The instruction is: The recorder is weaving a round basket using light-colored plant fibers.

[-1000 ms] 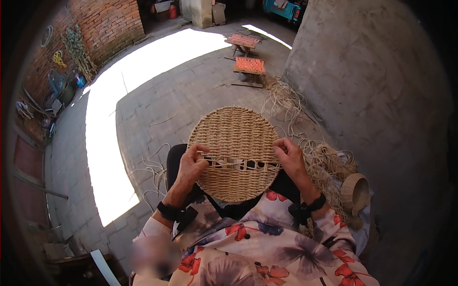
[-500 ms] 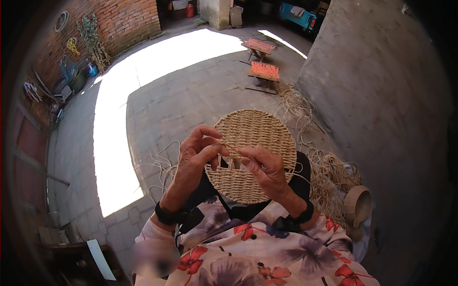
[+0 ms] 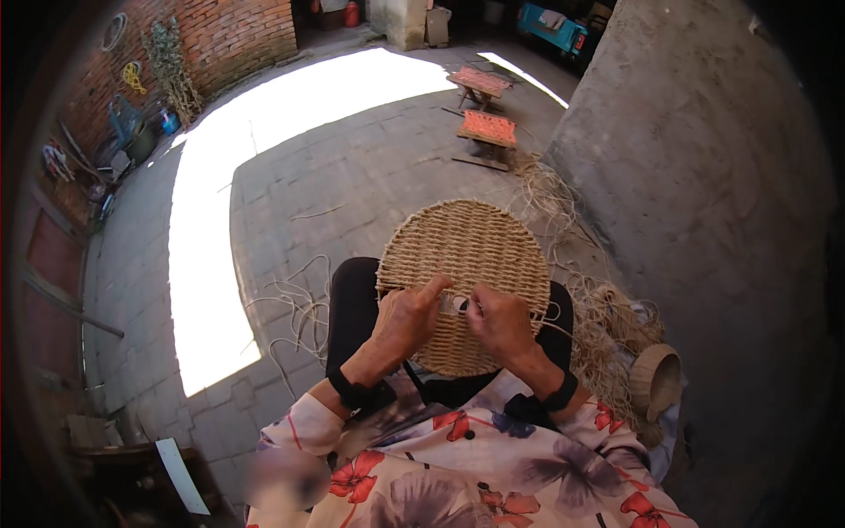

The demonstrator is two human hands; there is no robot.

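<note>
My left hand [image 3: 407, 320] is resting curled on the left part of the woven disc [image 3: 466, 242] at the centre of the frame, its index finger pointing to the upper right. My right hand [image 3: 500, 324] is facing it, fingers drawn in tight, and an opening in the weave [image 3: 459, 304] is showing between the two; I cannot tell whether either is pinching a strand. The disc is lying over my dark-clad knees [image 3: 351, 286], and dark bands are circling my wrists. Loose cords [image 3: 304, 304] are spreading left of my lap, and a tangled heap of cord [image 3: 598, 330] is lying at centre right, beside a tan bowl-shaped basket [image 3: 656, 380]. Toward the upper right, two low stools [image 3: 488, 129] with orange-red seats are standing near the grey wall [image 3: 704, 176]
</note>
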